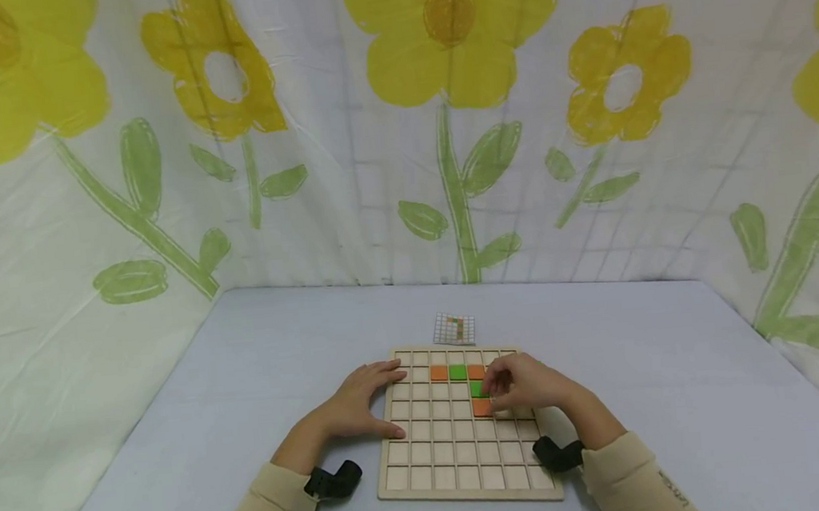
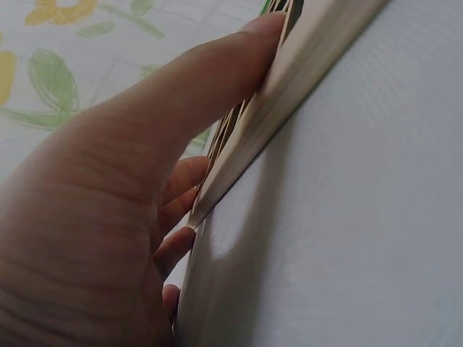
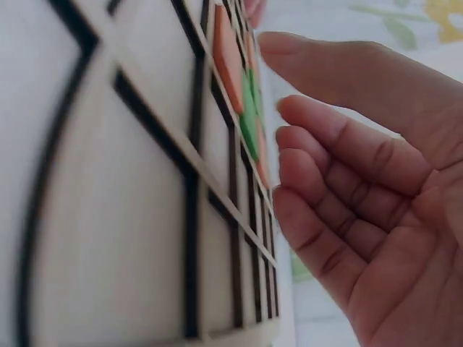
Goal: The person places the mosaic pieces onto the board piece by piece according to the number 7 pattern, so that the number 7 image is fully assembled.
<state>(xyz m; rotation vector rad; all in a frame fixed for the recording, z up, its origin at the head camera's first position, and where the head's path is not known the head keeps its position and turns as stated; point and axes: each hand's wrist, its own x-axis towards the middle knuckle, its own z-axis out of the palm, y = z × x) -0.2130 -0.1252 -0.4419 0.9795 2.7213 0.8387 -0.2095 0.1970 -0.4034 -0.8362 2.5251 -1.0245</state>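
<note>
A wooden grid board (image 1: pixel 445 476) lies flat on the table. In its upper part an orange tile (image 1: pixel 439 373), a green tile (image 1: pixel 458 372) and another orange tile (image 1: pixel 475 371) form a row. Below the row's right end come a green tile (image 1: pixel 476 390) and a lower orange tile (image 1: pixel 481 408). My left hand (image 1: pixel 355 406) rests on the board's left edge, thumb spread from the fingers. Over the right columns, close beside the lower tiles, is my right hand (image 1: pixel 529 382). Its fingers bend loosely with nothing between them in the right wrist view, the thumb near the orange tile (image 3: pixel 227 61).
Just behind the board lies a small card (image 1: pixel 455 329) printed with a grid and a coloured pattern. The pale table (image 1: pixel 279 338) extends around the board. A white curtain (image 1: pixel 334 213) with painted yellow flowers hangs behind it.
</note>
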